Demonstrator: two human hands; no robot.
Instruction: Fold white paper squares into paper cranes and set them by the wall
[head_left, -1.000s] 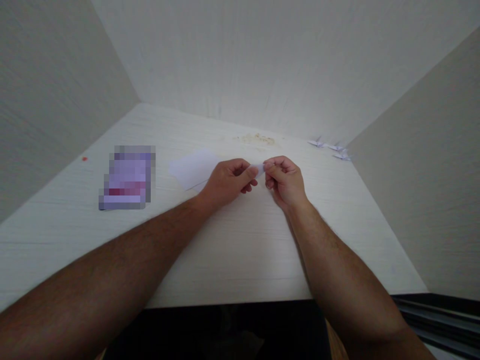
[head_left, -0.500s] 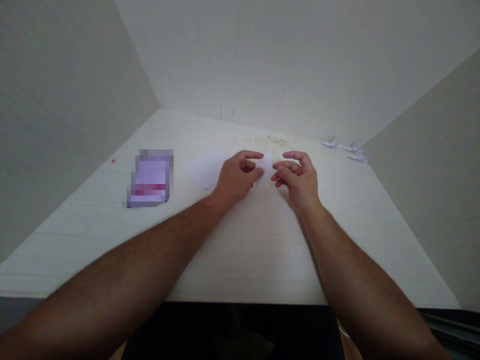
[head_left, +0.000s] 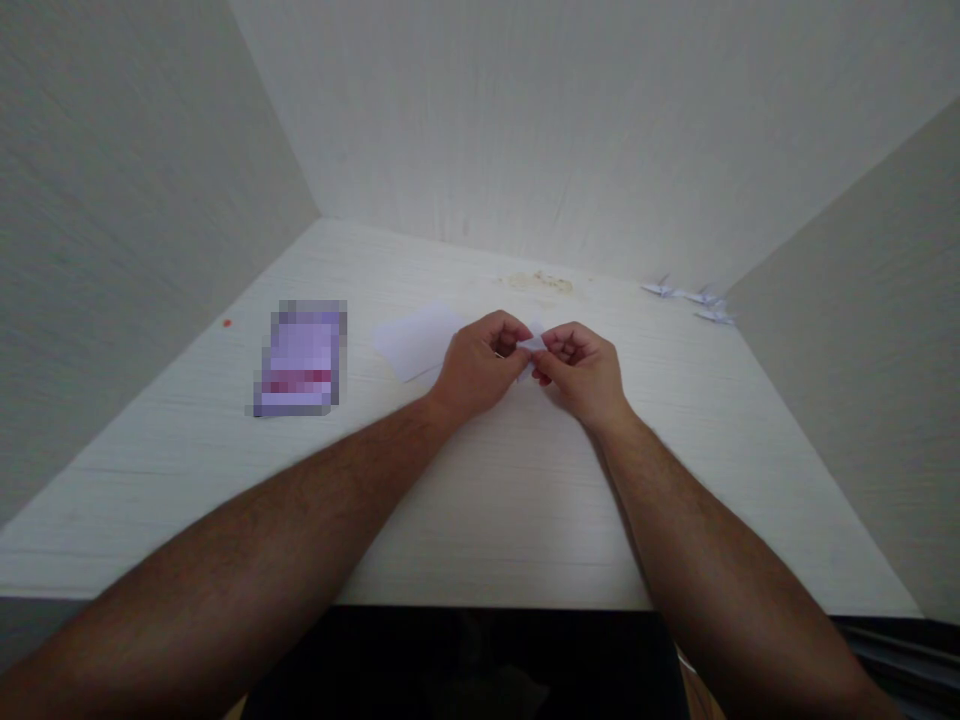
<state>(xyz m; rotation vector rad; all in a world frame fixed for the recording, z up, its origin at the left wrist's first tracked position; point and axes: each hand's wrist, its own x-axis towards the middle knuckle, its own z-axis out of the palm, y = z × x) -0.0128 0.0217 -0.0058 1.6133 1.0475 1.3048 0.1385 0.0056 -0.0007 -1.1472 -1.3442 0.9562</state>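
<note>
Between my two hands is a small folded piece of white paper (head_left: 533,343), partly covered by fingers. My left hand (head_left: 487,358) pinches its left side between thumb and fingers. On the other side, the thumb and fingers of my right hand (head_left: 583,370) close on the paper too, the thumbs almost touching. A stack or sheet of white paper (head_left: 416,343) lies flat on the table, just left of my left hand and partly behind it.
A blurred-out purple rectangular object (head_left: 300,350) lies on the table (head_left: 487,520) at left. Several folded paper cranes (head_left: 701,297) sit in the back right corner. Walls (head_left: 540,130) enclose the table at the back and both sides. A small red spot (head_left: 227,323) marks the left edge.
My right hand has moved left and closed on the paper piece; before, its fingers were apart and off it. The left hand has shifted slightly, keeping its pinch.
</note>
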